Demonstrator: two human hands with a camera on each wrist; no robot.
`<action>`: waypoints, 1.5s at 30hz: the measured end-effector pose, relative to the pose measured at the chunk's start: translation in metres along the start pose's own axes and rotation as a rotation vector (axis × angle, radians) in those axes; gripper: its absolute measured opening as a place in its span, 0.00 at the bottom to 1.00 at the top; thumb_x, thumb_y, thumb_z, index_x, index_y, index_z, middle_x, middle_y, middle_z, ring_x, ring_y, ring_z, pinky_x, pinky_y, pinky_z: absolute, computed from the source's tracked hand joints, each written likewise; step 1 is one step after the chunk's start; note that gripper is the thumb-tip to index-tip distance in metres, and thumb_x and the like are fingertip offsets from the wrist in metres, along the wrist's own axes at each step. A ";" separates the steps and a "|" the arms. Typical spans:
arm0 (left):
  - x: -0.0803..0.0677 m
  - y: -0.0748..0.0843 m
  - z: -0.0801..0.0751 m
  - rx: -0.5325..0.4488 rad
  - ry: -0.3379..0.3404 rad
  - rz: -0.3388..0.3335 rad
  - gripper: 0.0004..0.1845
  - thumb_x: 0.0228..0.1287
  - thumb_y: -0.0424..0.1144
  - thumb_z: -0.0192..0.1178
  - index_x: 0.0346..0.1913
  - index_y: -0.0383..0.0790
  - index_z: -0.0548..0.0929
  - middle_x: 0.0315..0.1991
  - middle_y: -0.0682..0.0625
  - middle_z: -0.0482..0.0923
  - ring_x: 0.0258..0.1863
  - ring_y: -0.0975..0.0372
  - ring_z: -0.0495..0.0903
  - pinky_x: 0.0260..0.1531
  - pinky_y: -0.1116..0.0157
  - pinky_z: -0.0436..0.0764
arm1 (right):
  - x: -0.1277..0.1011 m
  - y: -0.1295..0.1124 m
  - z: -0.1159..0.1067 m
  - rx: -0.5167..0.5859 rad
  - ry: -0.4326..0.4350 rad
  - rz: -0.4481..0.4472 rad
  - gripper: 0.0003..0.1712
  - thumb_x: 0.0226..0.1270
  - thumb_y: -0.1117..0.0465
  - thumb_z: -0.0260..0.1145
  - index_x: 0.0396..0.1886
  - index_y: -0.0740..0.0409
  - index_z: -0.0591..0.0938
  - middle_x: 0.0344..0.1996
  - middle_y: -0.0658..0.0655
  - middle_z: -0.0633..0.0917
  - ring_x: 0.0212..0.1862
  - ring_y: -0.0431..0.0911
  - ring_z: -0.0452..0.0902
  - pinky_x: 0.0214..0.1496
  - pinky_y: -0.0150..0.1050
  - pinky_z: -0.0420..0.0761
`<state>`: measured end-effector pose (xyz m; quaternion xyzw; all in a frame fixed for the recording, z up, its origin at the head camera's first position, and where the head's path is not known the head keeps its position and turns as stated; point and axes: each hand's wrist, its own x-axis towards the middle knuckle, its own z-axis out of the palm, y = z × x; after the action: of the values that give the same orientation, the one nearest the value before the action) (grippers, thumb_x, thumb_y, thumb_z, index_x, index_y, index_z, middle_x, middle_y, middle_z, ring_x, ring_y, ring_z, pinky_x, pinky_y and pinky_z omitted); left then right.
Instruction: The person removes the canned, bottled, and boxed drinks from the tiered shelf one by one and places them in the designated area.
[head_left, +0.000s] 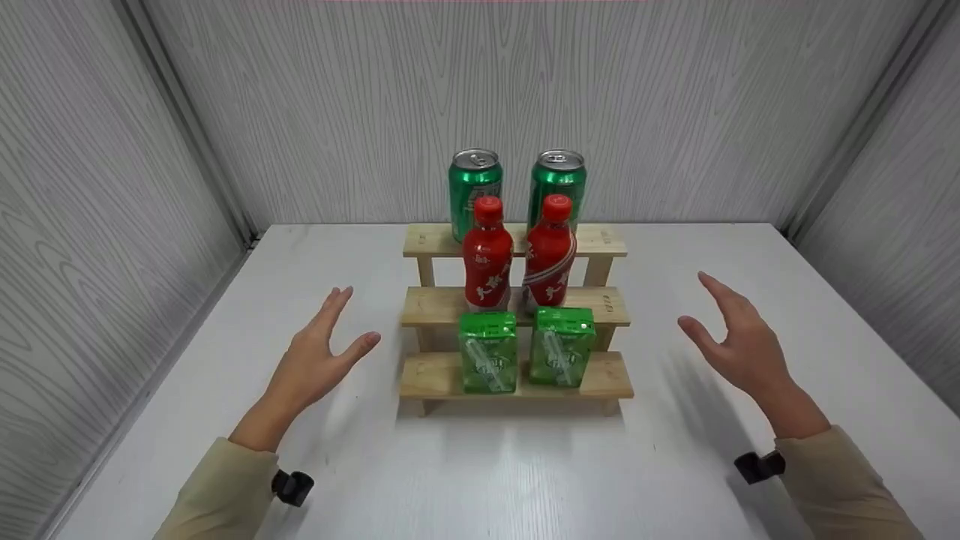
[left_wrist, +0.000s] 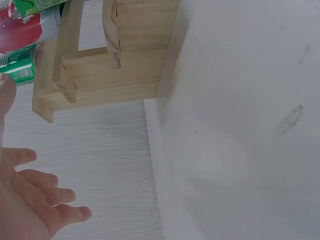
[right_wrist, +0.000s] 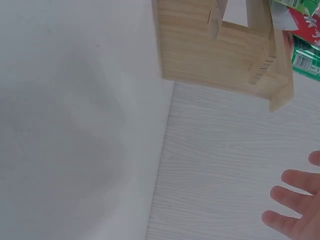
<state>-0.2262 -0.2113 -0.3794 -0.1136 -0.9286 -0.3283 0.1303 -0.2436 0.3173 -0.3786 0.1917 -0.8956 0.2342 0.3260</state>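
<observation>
A three-step wooden rack (head_left: 435, 375) stands mid-table. Two green drink cans (head_left: 475, 184) (head_left: 559, 184) are on its top step, two red-capped bottles (head_left: 488, 259) (head_left: 550, 255) on the middle one, and two green drink cartons (head_left: 489, 356) (head_left: 562, 352) with straws on the lowest. To the rack's left hovers my left hand (head_left: 311, 364), fingers extended and thumb spread, touching nothing. My right hand (head_left: 746, 349) is held likewise on the other side, apart from the rack. Both wrist views show spread fingers beside the rack's side, with nothing held.
The white table (head_left: 487, 480) is bounded by a grey wood-grain panel (head_left: 337, 112) behind and similar panels (head_left: 75, 225) (head_left: 892, 172) at left and right. A small black wrist camera (head_left: 292, 487) sits at the left cuff, another black camera (head_left: 759, 466) at the right.
</observation>
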 end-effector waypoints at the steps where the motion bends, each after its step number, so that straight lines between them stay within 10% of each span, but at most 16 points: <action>1: 0.001 0.000 0.000 -0.025 0.012 0.006 0.42 0.61 0.60 0.56 0.72 0.43 0.55 0.71 0.41 0.49 0.68 0.47 0.53 0.60 0.44 0.59 | 0.002 -0.001 0.000 0.025 0.003 0.009 0.36 0.59 0.56 0.67 0.66 0.58 0.67 0.60 0.63 0.73 0.60 0.59 0.67 0.53 0.60 0.68; 7: 0.006 0.002 0.004 -0.155 0.053 0.033 0.37 0.63 0.54 0.57 0.70 0.41 0.60 0.69 0.40 0.56 0.66 0.47 0.57 0.60 0.46 0.60 | 0.013 -0.007 0.002 0.105 0.034 -0.008 0.33 0.60 0.61 0.66 0.65 0.60 0.69 0.59 0.60 0.74 0.59 0.55 0.68 0.56 0.54 0.68; 14: 0.009 0.002 0.011 -0.261 0.027 0.032 0.35 0.63 0.53 0.57 0.69 0.43 0.62 0.68 0.43 0.59 0.65 0.49 0.61 0.58 0.49 0.65 | 0.019 -0.013 0.005 0.157 0.070 -0.042 0.31 0.60 0.65 0.65 0.64 0.60 0.69 0.58 0.60 0.75 0.58 0.53 0.70 0.55 0.25 0.64; 45: 0.044 -0.001 0.041 -0.823 -0.117 -0.073 0.33 0.58 0.42 0.66 0.65 0.41 0.66 0.62 0.43 0.67 0.59 0.51 0.69 0.49 0.61 0.76 | 0.069 -0.076 0.000 0.473 -0.028 0.066 0.24 0.67 0.68 0.57 0.62 0.68 0.68 0.53 0.67 0.76 0.55 0.56 0.71 0.50 0.29 0.70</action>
<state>-0.2753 -0.1803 -0.3971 -0.1419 -0.7292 -0.6694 0.0093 -0.2548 0.2417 -0.3101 0.2366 -0.8259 0.4454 0.2519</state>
